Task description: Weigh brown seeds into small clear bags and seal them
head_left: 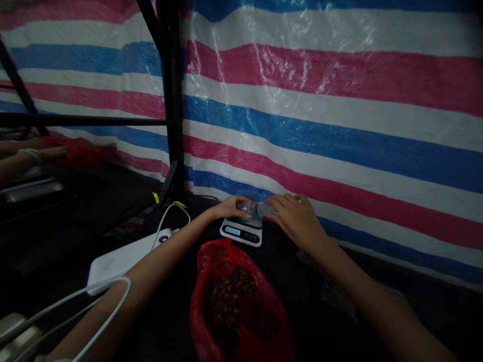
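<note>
striped sheeting (320, 125) in red, white and blue hangs behind a dark tabletop (162, 322), with a black metal frame (172, 100) standing at the corner. over the far part of the small white scale (241, 235), a clear plastic bag (255, 208) is stretched between two hands. the left hand (231, 207) is partly closed, thumb and fingers gripping the bag's left side. the right hand (296, 213) is curled over, its fingers mostly closed on the right side; the exact fingertip contact is blurred. whether the bag touches the scale, i cannot tell.

the scale's display is lit, its digits too small to read. nearer than the scale sits an open red bag (277, 311) holding many small brown pieces (232, 296). to the left, a white power bank (121, 259) lies beside the left forearm, with a white cable (163, 217) by it. some clear packets (337, 299) lie to the right, partly behind the right forearm. at the far left, another person's hand (55, 152) reaches to a red plastic bag (81, 153).
</note>
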